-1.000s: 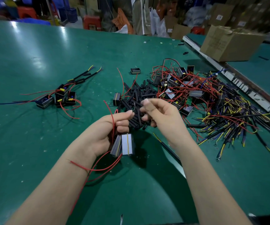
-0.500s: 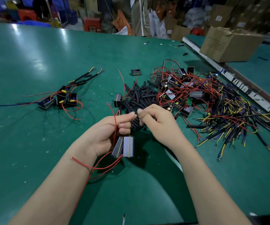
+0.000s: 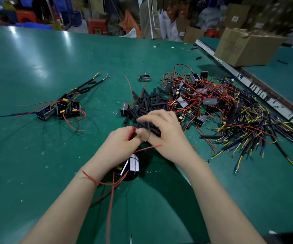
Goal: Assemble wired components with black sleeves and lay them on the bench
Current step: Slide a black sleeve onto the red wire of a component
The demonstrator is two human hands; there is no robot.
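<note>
No legible brand or label anywhere; faint print on the side of the cardboard box (image 3: pixel 244 46) at the far right, too blurred to read. Left hand (image 3: pixel 119 147) curled round a red wire (image 3: pixel 131 133), pinching it near the fingertips, with a small black component (image 3: pixel 133 164) hanging just under the palm and partly hidden by the wrist. Right hand (image 3: pixel 166 136) closed on a black sleeve (image 3: pixel 149 128), motion-blurred, held against the wire end; whether already threaded, impossible to tell. Behind the hands, a heap of loose black sleeves (image 3: pixel 147 103) on the green table (image 3: pixel 36 155), touching a tangle of red-wired components (image 3: pixel 195 97). Finished assemblies (image 3: pixel 61 108) well apart at the left. Compared with half a second ago: hands closer together and overlapping, right hand now over the left fingertips, component swung lower and tilted.
</note>
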